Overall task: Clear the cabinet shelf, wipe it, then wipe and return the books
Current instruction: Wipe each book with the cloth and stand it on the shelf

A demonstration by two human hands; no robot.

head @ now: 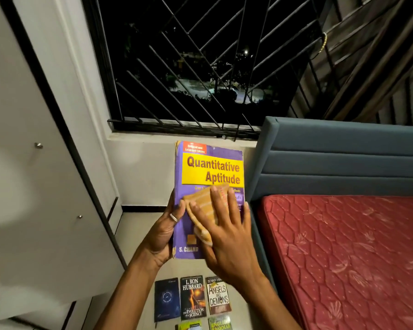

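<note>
Head view, looking down past both forearms. Centre: "Quantitative Aptitude" book [209, 198], purple cover w/ yellow title panel, "S. Chand" at lower edge, held up in the air, front cover toward camera, above the floor [138, 244].

Left hand [163, 231]: grasps the book's spine edge at 9 o'clock of the cover, fingers behind, thumb curled onto the front; ring on thumb.

Right hand [227, 225]: fingers straight and spread, palm flat, pressing an orange striped cloth [204, 211] onto the lower half of the cover. Cloth is bunched under the palm and fingers, partly sticking out toward 9 o'clock of the hand.

Below, at 6 o'clock of the held book, more books lie flat on the floor, covers up: dark blue book [166, 298], L. Ron Hubbard "Evolution of a Science" [193, 297] just beside it, then "Angels and Demons" [218, 296]. Two further books cut by the bottom edge; one reads "English Grammar" [220, 323].

At 9 o'clock: white cabinet door [34, 186] w/ small metal knobs, shut; shelf not visible. At 3 o'clock: bed w/ red quilted mattress [343, 258] and blue-grey padded headboard [343, 158]. At 12 o'clock: barred window [200, 67], dark outside.
</note>
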